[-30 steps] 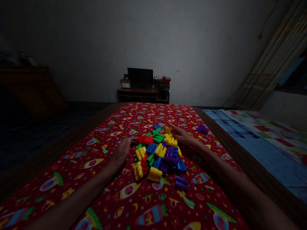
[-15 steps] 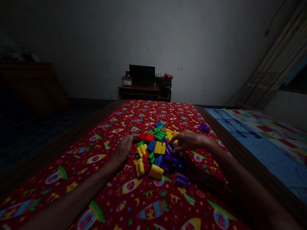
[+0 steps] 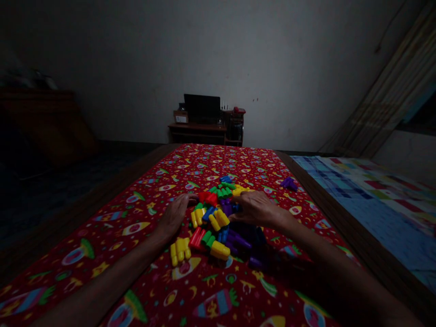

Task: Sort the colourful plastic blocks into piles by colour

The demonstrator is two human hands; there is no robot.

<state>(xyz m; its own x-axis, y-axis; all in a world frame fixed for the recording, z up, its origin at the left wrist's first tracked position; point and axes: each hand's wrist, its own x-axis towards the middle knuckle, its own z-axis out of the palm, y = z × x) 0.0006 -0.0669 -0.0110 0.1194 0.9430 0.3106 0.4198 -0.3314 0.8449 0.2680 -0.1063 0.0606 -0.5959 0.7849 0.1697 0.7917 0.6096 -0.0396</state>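
Several colourful plastic building blocks lie in a loose heap on a red patterned cloth (image 3: 150,290). My left hand (image 3: 175,213) rests at the heap's left side, its fingers stretched out against the red blocks (image 3: 208,198). From the right, my right hand (image 3: 255,206) reaches over the heap, fingers and thumb apart, with purple blocks (image 3: 226,207) between them. Its thumb is close to a tilted yellow block (image 3: 220,220). Nearer me lie a joined yellow piece (image 3: 180,250), another yellow block (image 3: 220,250) and shadowed purple blocks (image 3: 239,240).
A separate purple block (image 3: 289,183) lies towards the cloth's right edge. Blue and patchwork bedding (image 3: 384,204) spreads beyond it. Against the far wall stands a low desk (image 3: 197,131) with a monitor (image 3: 202,108). A wooden cabinet (image 3: 44,122) is at the left.
My right hand has moved left into the heap, and several blocks shifted. The yellow piece at the near left slid outward to the left. My left hand stayed nearly still.
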